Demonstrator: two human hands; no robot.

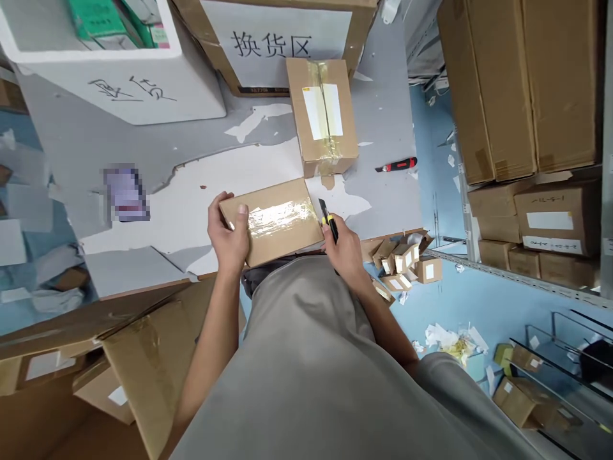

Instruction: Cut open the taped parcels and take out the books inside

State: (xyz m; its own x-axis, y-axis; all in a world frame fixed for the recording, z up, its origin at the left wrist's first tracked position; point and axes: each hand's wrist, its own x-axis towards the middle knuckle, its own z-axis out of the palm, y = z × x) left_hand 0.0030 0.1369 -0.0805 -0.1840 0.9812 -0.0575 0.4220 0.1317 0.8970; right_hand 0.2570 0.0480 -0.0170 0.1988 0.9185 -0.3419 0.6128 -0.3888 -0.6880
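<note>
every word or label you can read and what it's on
"换货区": white sheet on the large cardboard box
"货": handwritten on the white foam box; the character before it is unclear
Too small or blurred: dark strip below the sheet, green packages, shelf carton
Held box: no writing visible
Box beyond it: nothing legible on its label

- Carton [268, 246]: brn cardboard, rect., shiny clear tape [280, 217] along top; we hold it at near ctr., long side running L–R, R end angled a bit far.
- Cutter [330, 222]: blk w/ yel. parts; we hold it just beside carton's R end, tip pointing far & slightly L.
</note>
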